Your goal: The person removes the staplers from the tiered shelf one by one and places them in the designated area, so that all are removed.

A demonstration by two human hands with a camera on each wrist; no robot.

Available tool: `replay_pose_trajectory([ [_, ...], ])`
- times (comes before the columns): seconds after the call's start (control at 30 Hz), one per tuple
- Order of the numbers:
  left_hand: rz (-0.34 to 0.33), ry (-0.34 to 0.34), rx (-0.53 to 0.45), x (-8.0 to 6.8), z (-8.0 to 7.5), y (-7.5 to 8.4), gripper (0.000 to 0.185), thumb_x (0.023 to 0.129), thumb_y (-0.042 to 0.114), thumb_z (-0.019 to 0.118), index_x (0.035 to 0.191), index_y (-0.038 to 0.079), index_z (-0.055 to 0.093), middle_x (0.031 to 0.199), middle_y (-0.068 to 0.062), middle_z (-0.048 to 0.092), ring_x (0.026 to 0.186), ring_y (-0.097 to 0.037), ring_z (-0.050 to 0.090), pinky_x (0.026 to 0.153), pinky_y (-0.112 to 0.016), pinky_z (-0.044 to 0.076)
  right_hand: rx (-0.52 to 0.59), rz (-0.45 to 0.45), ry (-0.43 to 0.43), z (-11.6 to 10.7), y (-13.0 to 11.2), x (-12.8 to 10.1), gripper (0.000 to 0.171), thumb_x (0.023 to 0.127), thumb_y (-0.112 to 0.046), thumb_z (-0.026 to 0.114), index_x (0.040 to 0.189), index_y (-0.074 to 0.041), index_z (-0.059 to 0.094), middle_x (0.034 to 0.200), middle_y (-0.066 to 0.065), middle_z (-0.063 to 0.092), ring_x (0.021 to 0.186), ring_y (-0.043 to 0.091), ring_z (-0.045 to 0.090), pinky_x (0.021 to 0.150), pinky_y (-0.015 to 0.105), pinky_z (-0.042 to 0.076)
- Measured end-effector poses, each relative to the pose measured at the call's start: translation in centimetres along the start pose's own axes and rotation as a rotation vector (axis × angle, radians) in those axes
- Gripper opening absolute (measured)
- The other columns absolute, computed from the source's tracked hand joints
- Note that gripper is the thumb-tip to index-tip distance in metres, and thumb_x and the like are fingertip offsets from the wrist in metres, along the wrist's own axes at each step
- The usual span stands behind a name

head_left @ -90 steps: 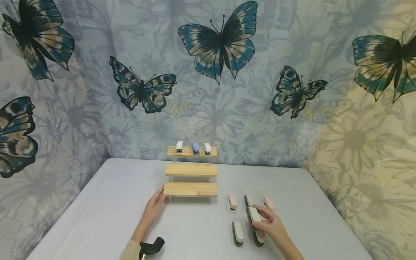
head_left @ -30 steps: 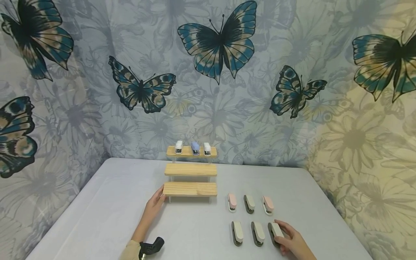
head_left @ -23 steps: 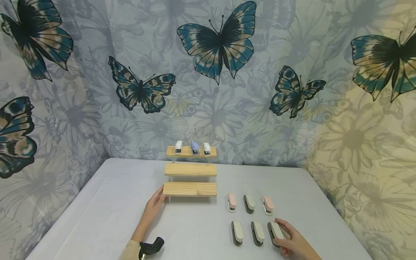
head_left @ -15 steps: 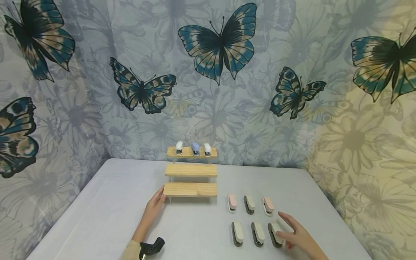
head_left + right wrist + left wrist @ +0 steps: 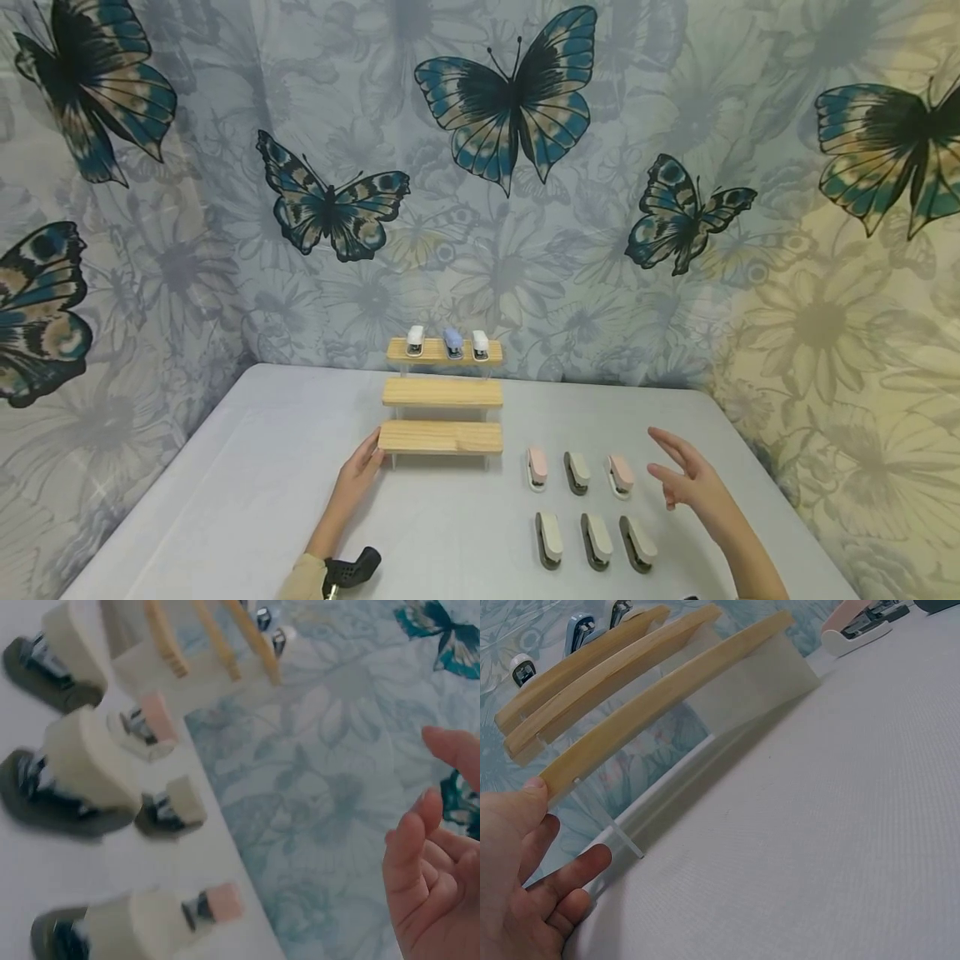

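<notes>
Six staplers now sit in two rows on the surface; my right hand [image 5: 693, 479] has let go of the last cream stapler [image 5: 638, 543] and hovers wide, empty. My left hand [image 5: 362, 468] steadies the wooden stand [image 5: 440, 437], fingers relaxed.

A butterfly-printed curtain [image 5: 525, 167] hangs behind a grey table [image 5: 247, 483]; three small staplers [image 5: 448, 342] line the far top shelf, left of centre.

Right hand [image 5: 435, 877] cut off by frame edge; nearest stapler [image 5: 135, 926] blurred.
</notes>
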State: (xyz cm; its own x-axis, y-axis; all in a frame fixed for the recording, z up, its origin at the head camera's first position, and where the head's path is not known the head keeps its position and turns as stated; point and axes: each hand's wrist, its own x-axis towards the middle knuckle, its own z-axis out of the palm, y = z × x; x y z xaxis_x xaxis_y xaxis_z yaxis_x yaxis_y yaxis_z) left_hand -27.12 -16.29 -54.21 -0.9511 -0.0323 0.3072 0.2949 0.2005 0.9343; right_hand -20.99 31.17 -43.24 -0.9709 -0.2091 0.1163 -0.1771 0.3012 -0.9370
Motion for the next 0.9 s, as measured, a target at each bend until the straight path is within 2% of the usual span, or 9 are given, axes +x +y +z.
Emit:
replay_pose_trajectory([
  [0.13,0.017,-0.007,0.023,0.1,0.0,0.1,0.046,0.081,0.032,0.041,0.121,0.011,0.031,0.122,-0.004,0.03,0.105,-0.017,0.033,0.083,-0.025,0.032,0.067,-0.016,-0.04,1.8,-3.4,1.0,0.048,0.081,-0.012,0.045,0.124,-0.014,0.024,0.127,0.013,0.014,0.043,0.021,0.035,0.038,0.038,0.038],
  [0.17,0.017,-0.007,0.025,0.1,0.0,0.1,0.046,0.081,0.033,0.041,0.121,0.011,0.031,0.122,-0.004,0.03,0.105,-0.017,0.033,0.083,-0.025,0.032,0.1,-0.059,-0.072,1.7,-2.1,1.9,0.047,0.081,-0.014,0.045,0.124,-0.014,0.025,0.128,0.011,0.014,0.044,0.019,0.035,0.038,0.035,0.038],
  [0.47,-0.007,0.017,-0.001,0.1,0.0,-0.4,0.046,0.08,0.034,0.043,0.12,0.013,0.034,0.121,-0.001,0.032,0.106,-0.013,0.033,0.084,-0.021,0.03,0.049,-0.052,-0.095,4.8,-6.2,4.9,0.046,0.08,-0.015,0.047,0.122,-0.018,0.029,0.127,0.007,0.018,0.042,0.022,0.035,0.035,0.038,0.037],
  [0.5,0.0,0.015,-0.01,0.2,0.0,-0.4,0.046,0.08,0.033,0.043,0.119,0.012,0.034,0.121,-0.001,0.032,0.106,-0.013,0.033,0.084,-0.021,0.03,0.08,-0.095,-0.122,4.5,-4.2,6.1,0.046,0.08,-0.018,0.048,0.122,-0.017,0.029,0.127,0.007,0.018,0.043,0.02,0.035,0.036,0.035,0.038],
  [0.63,0.02,-0.006,-0.021,0.2,0.1,-0.5,0.045,0.081,0.031,0.042,0.12,0.011,0.033,0.121,-0.003,0.031,0.106,-0.015,0.033,0.083,-0.024,0.031,0.078,-0.125,-0.129,4.8,-1.7,8.6,0.046,0.08,-0.018,0.048,0.122,-0.018,0.03,0.127,0.004,0.02,0.044,0.025,0.034,0.039,0.039,0.039],
  [0.67,0.016,-0.006,-0.028,0.2,0.1,-0.5,0.045,0.081,0.031,0.042,0.12,0.011,0.033,0.121,-0.003,0.031,0.106,-0.015,0.033,0.083,-0.024,0.032,0.091,-0.154,-0.146,4.6,0.3,9.7,0.046,0.081,-0.016,0.046,0.123,-0.017,0.028,0.127,0.004,0.018,0.045,0.025,0.035,0.039,0.037,0.038],
  [0.73,0.001,-0.011,-0.025,0.2,0.1,-0.5,0.045,0.081,0.032,0.042,0.12,0.012,0.033,0.121,-0.002,0.031,0.105,-0.015,0.033,0.082,-0.024,0.033,0.049,-0.118,-0.121,4.7,2.3,11.1,0.048,0.08,-0.016,0.047,0.123,-0.02,0.027,0.127,0.0,0.018,0.044,0.027,0.036,0.036,0.041,0.035],
  [0.87,-0.013,-0.012,-0.006,0.2,0.0,-0.4,0.045,0.081,0.033,0.042,0.12,0.012,0.033,0.121,-0.003,0.031,0.105,-0.015,0.034,0.082,-0.025,0.033,0.019,-0.114,-0.076,4.1,10.2,15.9,0.051,0.078,-0.023,0.05,0.123,-0.027,0.027,0.126,-0.01,0.018,0.043,0.025,0.037,0.033,0.038,0.034],
  [0.9,-0.011,-0.01,0.003,0.2,-0.1,-0.4,0.045,0.081,0.033,0.041,0.12,0.013,0.033,0.121,-0.003,0.031,0.105,-0.015,0.033,0.082,-0.025,0.032,-0.007,-0.105,-0.062,4.3,10.7,16.7,0.051,0.077,-0.026,0.051,0.122,-0.029,0.027,0.125,-0.011,0.019,0.042,0.025,0.036,0.033,0.04,0.034],
])
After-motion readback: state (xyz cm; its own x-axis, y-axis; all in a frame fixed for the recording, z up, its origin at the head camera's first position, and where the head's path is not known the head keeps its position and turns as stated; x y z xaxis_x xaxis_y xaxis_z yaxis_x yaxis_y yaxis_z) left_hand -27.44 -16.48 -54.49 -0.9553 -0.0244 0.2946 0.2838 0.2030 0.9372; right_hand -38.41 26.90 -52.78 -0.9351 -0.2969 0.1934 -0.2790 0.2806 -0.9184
